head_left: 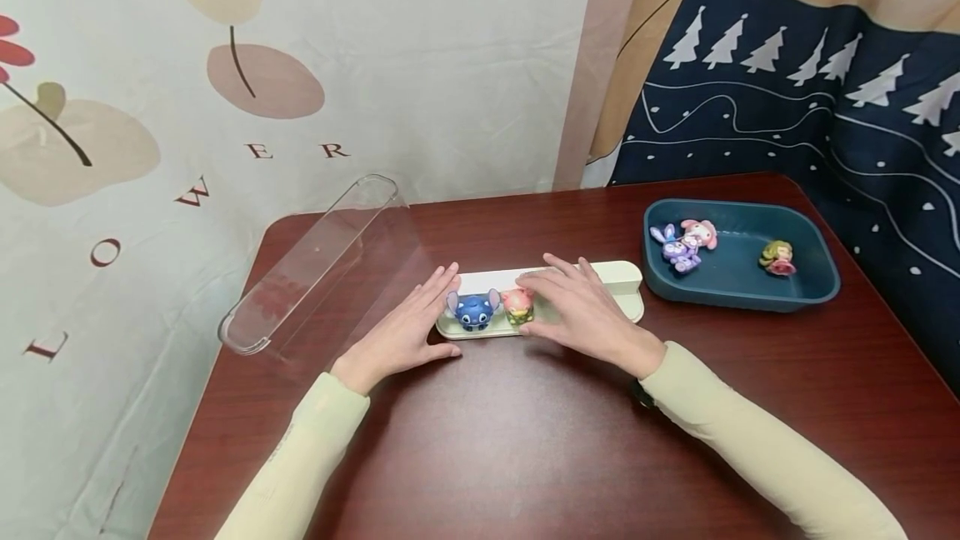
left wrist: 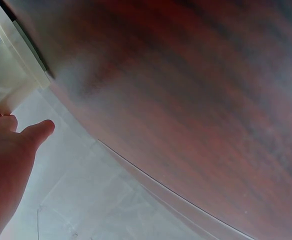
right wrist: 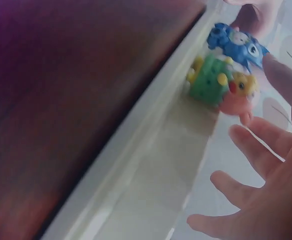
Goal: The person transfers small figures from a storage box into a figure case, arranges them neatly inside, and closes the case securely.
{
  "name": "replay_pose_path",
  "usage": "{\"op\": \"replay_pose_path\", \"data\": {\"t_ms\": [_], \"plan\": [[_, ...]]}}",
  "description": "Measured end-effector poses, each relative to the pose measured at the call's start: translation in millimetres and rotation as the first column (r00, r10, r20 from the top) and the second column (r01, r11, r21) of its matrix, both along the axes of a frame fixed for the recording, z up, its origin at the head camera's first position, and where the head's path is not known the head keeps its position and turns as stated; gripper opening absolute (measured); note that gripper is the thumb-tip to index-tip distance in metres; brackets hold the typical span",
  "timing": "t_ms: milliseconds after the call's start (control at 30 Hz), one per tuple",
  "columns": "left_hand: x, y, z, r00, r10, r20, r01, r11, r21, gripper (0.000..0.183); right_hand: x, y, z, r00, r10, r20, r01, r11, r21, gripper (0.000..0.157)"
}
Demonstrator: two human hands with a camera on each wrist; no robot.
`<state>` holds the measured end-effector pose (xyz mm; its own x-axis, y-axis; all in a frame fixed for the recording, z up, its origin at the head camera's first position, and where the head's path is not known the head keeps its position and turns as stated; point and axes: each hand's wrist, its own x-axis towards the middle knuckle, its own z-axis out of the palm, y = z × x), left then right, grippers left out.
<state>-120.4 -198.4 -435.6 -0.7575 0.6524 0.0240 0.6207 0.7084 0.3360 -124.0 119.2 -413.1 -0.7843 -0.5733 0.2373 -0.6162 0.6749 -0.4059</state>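
Observation:
A long cream display base [head_left: 628, 275] with a raised step lies on the table. On its left part stand a blue big-eared figurine [head_left: 474, 312] and, just right of it, a pink-and-green figurine [head_left: 518, 307]. My left hand [head_left: 401, 332] is at the base's left end, fingers extended, thumb apart. My right hand [head_left: 581, 311] hovers over the middle of the base, fingers spread beside the pink-and-green figurine [right wrist: 211, 82]. In the right wrist view its fingertips are close to that figurine's head; whether they touch cannot be told. Neither hand grips anything.
A clear plastic cover [head_left: 307, 269] stands at the table's left. At the right, a dark teal tray [head_left: 738, 300] holds a purple figurine [head_left: 680, 256], a pink-eared one [head_left: 701, 232] and a green-and-pink one [head_left: 777, 258]. Printed curtains hang behind the table.

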Motion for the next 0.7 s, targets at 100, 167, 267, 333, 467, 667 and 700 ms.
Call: {"op": "replay_pose_path", "data": {"t_ms": [100,167,267,333,467,667,700], "plan": [[0.2,0,0.3,1.000,0.002,0.006,-0.002,1.000,-0.003,0.105,1.2,9,5.2,1.000,-0.016,0.025,0.017,1.000,-0.012,0.067],[0.2,0,0.1,1.000,0.002,0.006,-0.002,1.000,-0.002,0.105,2.5,15,9.1,0.998,-0.032,0.050,0.033,0.999,-0.022,0.068],[0.1,0,-0.2,1.000,0.002,0.005,-0.002,1.000,0.003,0.105,5.1,27,14.6,0.994,-0.064,0.089,0.068,0.997,-0.035,0.068],[0.1,0,-0.2,1.000,0.001,0.004,-0.001,1.000,0.003,0.105,6.9,34,17.9,0.990,-0.088,0.108,0.093,0.995,-0.040,0.068],[0.4,0,0.2,1.000,0.002,0.005,-0.002,1.000,-0.001,0.105,8.9,48,21.3,0.986,-0.121,0.111,0.127,0.991,-0.047,0.067],[0.5,0,0.3,1.000,0.004,0.003,-0.004,1.000,0.000,0.105,11.4,67,25.2,0.984,-0.153,0.090,0.156,0.987,-0.035,0.068],[0.5,0,0.3,1.000,0.001,0.000,-0.001,1.000,0.003,0.105,11.7,70,26.1,0.983,-0.158,0.090,0.161,0.986,-0.034,0.068]]}}
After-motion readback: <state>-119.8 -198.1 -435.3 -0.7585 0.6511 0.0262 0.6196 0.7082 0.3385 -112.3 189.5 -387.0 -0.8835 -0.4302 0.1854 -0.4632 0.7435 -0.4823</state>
